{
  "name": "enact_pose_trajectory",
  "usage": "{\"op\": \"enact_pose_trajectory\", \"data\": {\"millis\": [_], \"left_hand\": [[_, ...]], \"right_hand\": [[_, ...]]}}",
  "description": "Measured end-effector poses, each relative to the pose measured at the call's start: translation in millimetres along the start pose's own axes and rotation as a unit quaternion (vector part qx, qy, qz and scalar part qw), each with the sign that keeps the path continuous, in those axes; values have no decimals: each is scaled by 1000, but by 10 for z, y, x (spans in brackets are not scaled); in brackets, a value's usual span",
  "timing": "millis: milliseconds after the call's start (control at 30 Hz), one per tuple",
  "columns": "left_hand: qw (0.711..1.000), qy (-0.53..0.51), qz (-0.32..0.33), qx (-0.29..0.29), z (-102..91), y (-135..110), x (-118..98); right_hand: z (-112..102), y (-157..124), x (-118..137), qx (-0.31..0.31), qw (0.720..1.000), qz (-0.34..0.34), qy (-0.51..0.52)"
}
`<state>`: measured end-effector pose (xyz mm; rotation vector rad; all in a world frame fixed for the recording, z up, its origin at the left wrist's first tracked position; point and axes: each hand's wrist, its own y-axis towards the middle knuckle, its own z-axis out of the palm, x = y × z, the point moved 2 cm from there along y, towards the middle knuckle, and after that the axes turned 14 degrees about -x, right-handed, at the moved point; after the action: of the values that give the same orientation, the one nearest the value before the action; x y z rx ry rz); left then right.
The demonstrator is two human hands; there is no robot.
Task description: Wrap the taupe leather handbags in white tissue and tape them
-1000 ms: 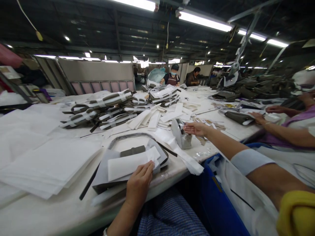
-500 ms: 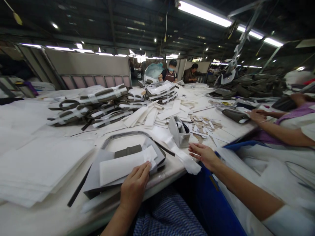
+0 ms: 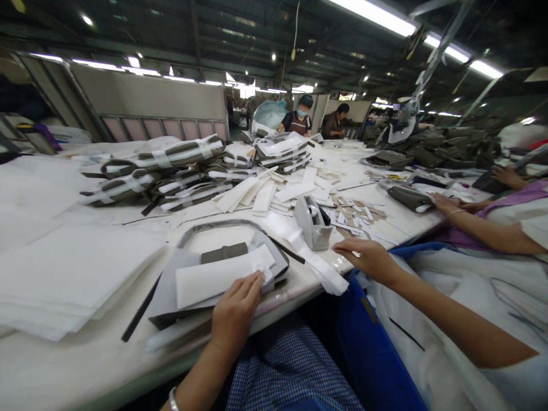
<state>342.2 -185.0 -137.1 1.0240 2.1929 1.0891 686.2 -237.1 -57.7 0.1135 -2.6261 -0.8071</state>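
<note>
My left hand (image 3: 240,305) lies palm down, fingers stretched out, on the right end of a white padding strip (image 3: 214,279). The strip rests across a dark grey-green bag (image 3: 165,321) lined with pale grey sheeting. A flat band of the same dark material (image 3: 225,252) lies behind the strip, and a handle loops at the back. My right hand (image 3: 370,260) hovers at the table edge, just right of a grey tape dispenser (image 3: 314,225). Its thumb and fingertips are drawn together. Whatever they pinch, possibly clear tape, is too faint to make out.
White sheets (image 3: 77,274) are stacked at left. Behind lie bundled dark bags (image 3: 180,157), loose white strips (image 3: 265,194) and small scraps (image 3: 355,211). A blue bin (image 3: 372,342) holding white material stands at right, beside a co-worker's hand (image 3: 447,202). Two people are across the table.
My right hand has shifted slightly right, its fingers closer together. My left hand stays on the padding strip. The camera view has tilted slightly.
</note>
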Motion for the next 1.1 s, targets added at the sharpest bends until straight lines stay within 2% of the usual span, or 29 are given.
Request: {"op": "enact_pose_trajectory", "data": {"millis": [67, 167, 267, 400, 600, 767, 833, 967, 1033, 1100], "left_hand": [[1000, -1, -6, 2, -6, 3, -4], [1000, -1, -15, 6, -8, 1, -15], [1000, 0, -21, 13, 2, -7, -18], [1000, 2, -26, 13, 12, -14, -18], [1000, 1, -29, -11, -13, -4, -43], [999, 9, -38, -25, -4, 20, -39], [999, 11, -36, -32, 3, 12, -46], [996, 60, -12, -58, 51, -130, -11], [995, 84, 31, -55, 156, -250, 69], [992, 89, 70, -60, 282, -353, 160]], "right_hand": [[-59, 86, 316, 57, 991, -121, -9], [-8, 268, 759, 129, 963, -236, 0], [202, 484, 1097, 175, 931, -320, 0], [588, 753, 1381, 233, 884, -403, -22], [1003, 994, 1643, 333, 827, -444, -94], [1250, 1097, 1687, 395, 796, -447, -103], [1288, 1117, 1709, 395, 786, -460, -119], [1228, 1124, 1824, 397, 762, -482, -174], [1229, 1150, 1871, 390, 760, -481, -197], [1280, 1181, 1891, 400, 745, -492, -207]]}}
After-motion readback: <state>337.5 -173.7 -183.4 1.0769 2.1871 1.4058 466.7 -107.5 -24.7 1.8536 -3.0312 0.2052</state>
